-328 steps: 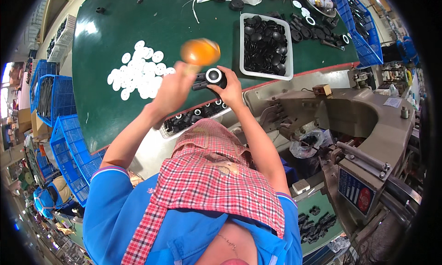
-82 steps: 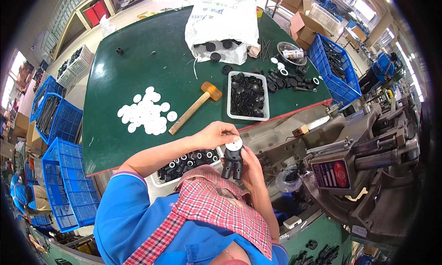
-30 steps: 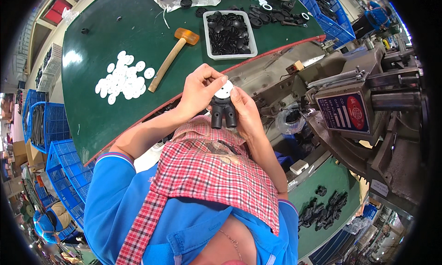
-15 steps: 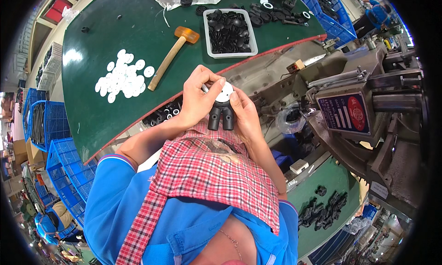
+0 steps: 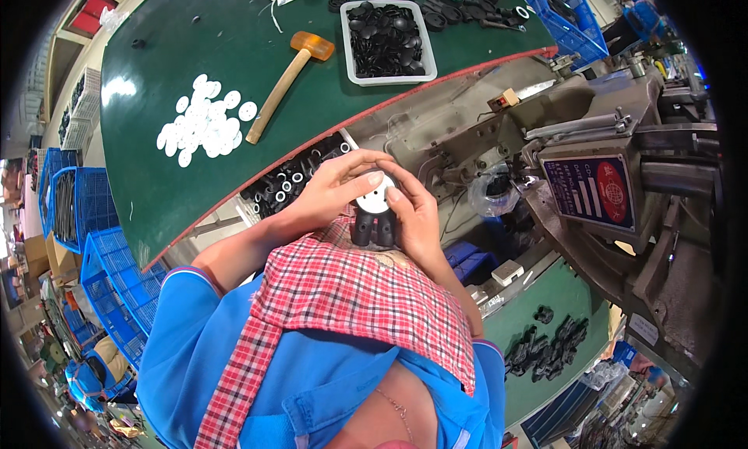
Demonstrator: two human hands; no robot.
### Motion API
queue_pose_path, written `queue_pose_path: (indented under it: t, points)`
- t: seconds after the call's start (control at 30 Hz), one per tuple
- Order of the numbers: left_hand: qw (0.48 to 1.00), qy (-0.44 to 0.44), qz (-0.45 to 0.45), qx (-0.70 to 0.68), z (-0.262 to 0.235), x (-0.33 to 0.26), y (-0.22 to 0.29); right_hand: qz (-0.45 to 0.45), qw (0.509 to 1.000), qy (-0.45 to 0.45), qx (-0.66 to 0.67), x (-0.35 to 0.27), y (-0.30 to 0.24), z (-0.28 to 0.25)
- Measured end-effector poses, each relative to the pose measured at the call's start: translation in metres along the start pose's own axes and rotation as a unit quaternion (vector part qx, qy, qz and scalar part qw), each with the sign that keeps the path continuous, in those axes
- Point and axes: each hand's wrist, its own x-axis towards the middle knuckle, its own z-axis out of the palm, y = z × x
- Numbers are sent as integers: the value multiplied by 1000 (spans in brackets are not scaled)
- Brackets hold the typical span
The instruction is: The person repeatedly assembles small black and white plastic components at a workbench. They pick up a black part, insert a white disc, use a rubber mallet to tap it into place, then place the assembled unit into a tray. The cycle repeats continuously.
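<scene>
Both hands are closed round a black plastic part [image 5: 372, 232] with two short tubes pointing down toward my apron. A white disc [image 5: 375, 200] with small holes covers its upper face. My left hand [image 5: 331, 190] grips from the left, its thumb lying on the disc's upper edge. On the other side, my right hand [image 5: 417, 215] has its thumb against the disc's right edge and its fingers curled behind. The fingers of both hands meet at the far side, hiding the back of the part.
A green table [image 5: 187, 51] holds loose white discs [image 5: 204, 121], a mallet [image 5: 284, 86] and a white tub [image 5: 389, 80] of black caps. Below its red edge is a box of black parts and white rings [image 5: 284, 185]. A metal machine [image 5: 615, 137] stands right; black parts [image 5: 549, 348] lie lower right.
Both hands have come nearer my body with the black part and white disc. The fingers have closed over the far side, and the box of rings shows more.
</scene>
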Motion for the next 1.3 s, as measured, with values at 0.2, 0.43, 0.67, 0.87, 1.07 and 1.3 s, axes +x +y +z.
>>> queue_pose_path:
  t: [0.2,0.43,0.67,0.87,1.07,1.3]
  points:
    - [1000,18,14,18,8,8,-7,-65,995,28,-76,1,1,-3]
    - [996,-15,-28,-86,1,34,-36,-139,984,109,-23,10,5,-17]
    - [989,-2,49,141,17,64,-67,-164,968,161,-103,11,26,-43]
    - [951,-89,73,287,39,130,-80,-109,926,319,-170,0,49,-107]
    - [938,-162,54,303,91,189,-75,-132,901,410,-49,-1,22,-140]
    - [925,-153,40,346,71,234,-147,-30,900,435,16,12,33,-153]
